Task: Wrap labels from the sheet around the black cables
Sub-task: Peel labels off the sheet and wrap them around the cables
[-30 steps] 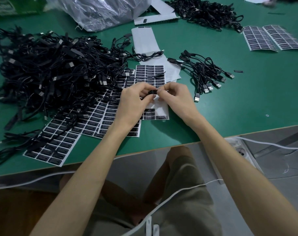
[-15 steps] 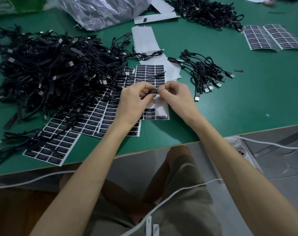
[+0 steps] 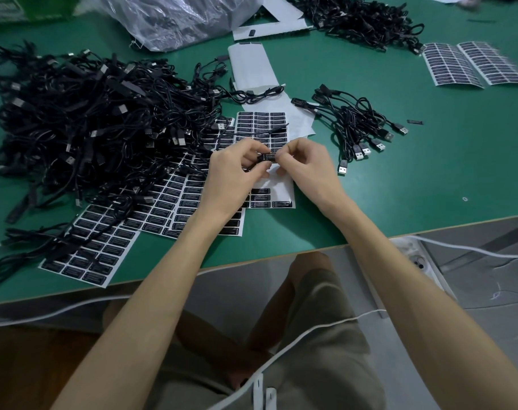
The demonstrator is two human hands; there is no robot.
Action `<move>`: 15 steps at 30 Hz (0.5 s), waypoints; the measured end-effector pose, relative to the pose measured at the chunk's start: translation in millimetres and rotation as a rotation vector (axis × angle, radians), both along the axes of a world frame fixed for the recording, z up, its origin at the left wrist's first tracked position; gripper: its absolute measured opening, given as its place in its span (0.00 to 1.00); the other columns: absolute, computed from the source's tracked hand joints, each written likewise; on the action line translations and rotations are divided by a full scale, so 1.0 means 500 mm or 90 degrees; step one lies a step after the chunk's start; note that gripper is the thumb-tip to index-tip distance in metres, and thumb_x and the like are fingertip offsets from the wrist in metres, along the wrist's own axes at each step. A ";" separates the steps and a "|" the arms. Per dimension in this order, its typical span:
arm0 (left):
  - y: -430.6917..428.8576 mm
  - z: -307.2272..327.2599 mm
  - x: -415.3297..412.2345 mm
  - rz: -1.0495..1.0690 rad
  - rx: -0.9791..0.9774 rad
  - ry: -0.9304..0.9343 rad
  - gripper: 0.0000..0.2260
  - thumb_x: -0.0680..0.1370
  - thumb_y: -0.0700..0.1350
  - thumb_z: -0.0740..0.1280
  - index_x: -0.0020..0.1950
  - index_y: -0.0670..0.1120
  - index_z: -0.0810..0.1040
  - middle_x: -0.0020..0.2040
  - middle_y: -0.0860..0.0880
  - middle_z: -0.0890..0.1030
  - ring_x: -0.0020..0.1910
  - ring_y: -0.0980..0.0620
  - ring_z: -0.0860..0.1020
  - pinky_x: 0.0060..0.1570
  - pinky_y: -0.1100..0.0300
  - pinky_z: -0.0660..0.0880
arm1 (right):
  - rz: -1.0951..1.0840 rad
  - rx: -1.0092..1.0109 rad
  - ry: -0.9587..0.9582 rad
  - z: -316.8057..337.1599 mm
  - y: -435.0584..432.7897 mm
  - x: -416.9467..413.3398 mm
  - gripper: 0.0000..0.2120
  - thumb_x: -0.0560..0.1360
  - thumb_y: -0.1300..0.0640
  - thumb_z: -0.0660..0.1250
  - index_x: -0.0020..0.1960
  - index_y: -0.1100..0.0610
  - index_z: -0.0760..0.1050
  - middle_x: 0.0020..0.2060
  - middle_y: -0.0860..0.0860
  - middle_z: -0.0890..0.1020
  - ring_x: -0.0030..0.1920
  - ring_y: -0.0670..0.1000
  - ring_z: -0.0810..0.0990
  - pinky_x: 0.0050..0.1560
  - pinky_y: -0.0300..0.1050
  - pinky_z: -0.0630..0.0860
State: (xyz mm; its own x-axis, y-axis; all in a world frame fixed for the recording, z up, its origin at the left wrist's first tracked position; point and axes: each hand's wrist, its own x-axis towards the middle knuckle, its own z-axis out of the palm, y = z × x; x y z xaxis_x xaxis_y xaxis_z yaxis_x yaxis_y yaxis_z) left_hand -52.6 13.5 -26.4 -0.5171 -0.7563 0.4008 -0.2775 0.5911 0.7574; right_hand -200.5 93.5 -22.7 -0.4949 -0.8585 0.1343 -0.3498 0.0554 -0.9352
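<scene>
black cable [image 3: 256,164], thin and rubbery, sat pinched between my two hands just above the near part of the green table [image 3: 429,179]. my left hand [image 3: 234,176] had its thumb and curled fingers closed on the cable's thicker black body. my right hand [image 3: 305,170] pinched the other end of that body, where a small black label with white print [image 3: 270,156] lay against it. how far round the label went i could not tell.

straight below my hands lay the white label sheet [image 3: 281,187]. its near rows were mostly peeled bare, with a few black labels along the bottom edge and full rows at the far end. more sheets of black labels [image 3: 92,255] overlapped to its left. they were half buried under a big tangled heap of black usb cables [image 3: 89,122] that spread close to my left hand, and loose ends from it lay across the sheets.

to my right, apart from my hand, a small bunch of black cables [image 3: 358,122] lay with silver plugs fanned toward me. beyond the sheets were bare white backing strips [image 3: 251,66], a crumpled clear plastic bag [image 3: 174,16], another dark cable heap [image 3: 358,19], and two curled label sheets [image 3: 473,65] at the far right. a white cord [image 3: 311,329] ran across my lap below the table edge.
</scene>
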 end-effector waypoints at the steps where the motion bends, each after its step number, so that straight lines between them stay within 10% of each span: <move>1: 0.000 0.000 0.000 0.001 0.000 0.001 0.09 0.76 0.40 0.76 0.54 0.49 0.85 0.44 0.52 0.85 0.44 0.54 0.83 0.48 0.58 0.81 | 0.000 0.000 0.000 0.000 0.000 0.000 0.06 0.77 0.57 0.68 0.47 0.60 0.80 0.37 0.53 0.86 0.38 0.46 0.81 0.44 0.44 0.77; 15: -0.001 0.001 0.000 -0.001 -0.001 0.001 0.09 0.76 0.41 0.76 0.55 0.49 0.85 0.44 0.56 0.84 0.45 0.58 0.83 0.48 0.63 0.81 | 0.007 -0.004 -0.014 0.001 0.001 -0.001 0.06 0.76 0.57 0.68 0.45 0.60 0.81 0.36 0.52 0.86 0.39 0.46 0.82 0.45 0.45 0.78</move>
